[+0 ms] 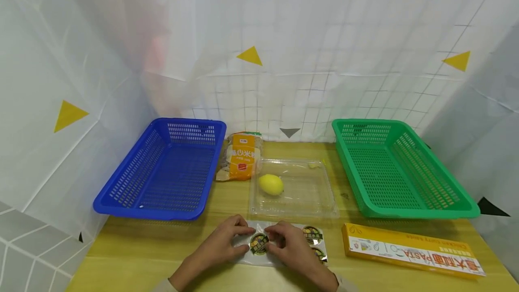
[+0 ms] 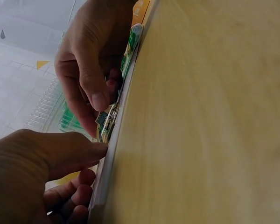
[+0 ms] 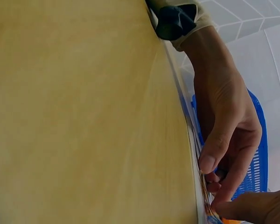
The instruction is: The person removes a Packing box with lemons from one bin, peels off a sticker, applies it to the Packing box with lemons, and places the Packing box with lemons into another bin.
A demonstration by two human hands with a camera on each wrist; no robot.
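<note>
Label sheet [image 1: 263, 260] lies on the table [image 1: 117, 260], front ctr, just this side of the clear container [image 1: 304, 188]. Much of it is hidden: L hand [image 1: 220, 240] covers its L end, R hand [image 1: 289, 244] its middle; 3 round labels show in part. The one b/w the hands, the ctr label [image 1: 259, 244], has its R edge tucked behind R fingertips. Both wrist cams see the sheet nearly edge-on, so contact is hard to make out.

L hand: thumb & index a narrow gap apart at the ctr label's L side, other fingers curled under; can't tell if it pinches anything. R hand: thumb & index close tog. at the label's R edge; can't tell whether they grip it or just touch.

Sheet's long axis runs approx. L–R; ctr label's dark band slants up to the R. Print too small to read w/ certainty.

Lemon [image 1: 271, 185] sits at container's L side, in or on it, unclear. Bag [image 1: 242, 159] stands behind-L, its edge meeting the container's corner. Pasta box [image 1: 413, 250] is R of sheet, lettering upside down. Blue basket [image 1: 162, 215] far L, green basket [image 1: 421, 213] R.
</note>
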